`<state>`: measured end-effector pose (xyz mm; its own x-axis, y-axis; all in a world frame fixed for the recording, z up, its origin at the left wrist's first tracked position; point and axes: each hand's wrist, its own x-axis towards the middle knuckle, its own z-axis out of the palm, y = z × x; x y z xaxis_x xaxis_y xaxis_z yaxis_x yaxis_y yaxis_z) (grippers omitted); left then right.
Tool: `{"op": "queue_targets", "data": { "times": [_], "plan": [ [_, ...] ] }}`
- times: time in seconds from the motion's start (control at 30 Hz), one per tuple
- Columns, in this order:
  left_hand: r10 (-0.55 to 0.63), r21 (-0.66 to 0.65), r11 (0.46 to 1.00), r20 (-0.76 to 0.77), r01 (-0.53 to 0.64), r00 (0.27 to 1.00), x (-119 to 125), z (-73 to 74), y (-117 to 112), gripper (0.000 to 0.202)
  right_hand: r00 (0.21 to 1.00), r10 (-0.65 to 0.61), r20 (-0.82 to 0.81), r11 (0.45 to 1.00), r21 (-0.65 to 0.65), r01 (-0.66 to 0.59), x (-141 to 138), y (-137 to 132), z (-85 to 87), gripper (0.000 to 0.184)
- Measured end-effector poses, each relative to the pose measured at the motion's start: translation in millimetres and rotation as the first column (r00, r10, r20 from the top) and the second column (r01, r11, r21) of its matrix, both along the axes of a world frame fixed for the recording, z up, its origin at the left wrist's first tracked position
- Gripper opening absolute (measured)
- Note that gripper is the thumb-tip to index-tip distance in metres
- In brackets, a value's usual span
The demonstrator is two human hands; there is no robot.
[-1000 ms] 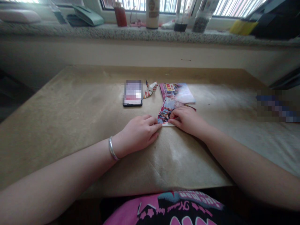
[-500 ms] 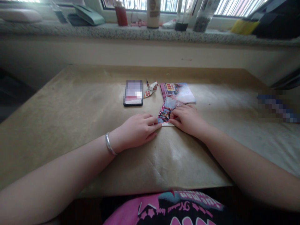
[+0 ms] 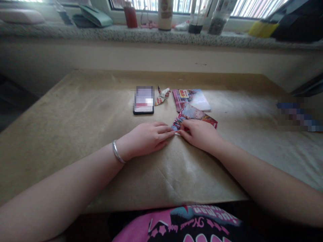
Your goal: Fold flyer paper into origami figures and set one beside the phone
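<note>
A colourful printed sheet of paper (image 3: 198,113), partly folded, lies on the table in front of me. My right hand (image 3: 202,134) rests over its near side, fingers curled and pinching the folded edge. Stretched out nearly flat, my left hand (image 3: 151,138) touches the sheet's left corner with its fingertips. The two hands' fingertips almost meet at a small pale fold. Part of the sheet is hidden under the right hand. Just behind it lies a stack of similar printed paper (image 3: 198,99). A folded paper bird (image 3: 163,96) sits to the left of that stack.
A phone (image 3: 143,100) with a blurred screen lies left of the paper bird. A blurred dark item (image 3: 300,117) is at the table's right edge. Along the stone windowsill (image 3: 141,34) stand a red bottle (image 3: 130,16), a beige bottle (image 3: 165,15) and other containers.
The printed sheet has turned, and its red right corner now shows beyond my right hand. My right hand has moved slightly nearer and left, closing up to my left fingertips.
</note>
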<state>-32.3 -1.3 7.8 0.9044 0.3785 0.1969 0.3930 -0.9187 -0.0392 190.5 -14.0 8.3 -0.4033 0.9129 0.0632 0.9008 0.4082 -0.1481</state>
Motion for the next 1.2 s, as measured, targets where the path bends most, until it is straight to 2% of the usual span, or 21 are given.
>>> {"op": "queue_targets", "data": {
  "times": [0.3,0.7,1.2],
  "plan": [
    [0.068,0.019,0.998,-0.042,-0.067,0.997,4,5.4,-5,0.033,0.990,-0.073,-0.119,0.996,-0.051,0.068,5,5,2.1,0.021],
    [0.107,0.073,0.992,-0.037,-0.105,0.994,6,6.6,-8,0.028,0.998,-0.016,-0.062,1.000,0.024,0.018,5,12,-1.3,0.021],
    [0.118,0.110,0.987,-0.037,-0.114,0.992,9,7.9,-8,0.027,0.997,-0.036,-0.072,0.999,0.012,0.037,5,12,-2.5,0.020]
  ]
}}
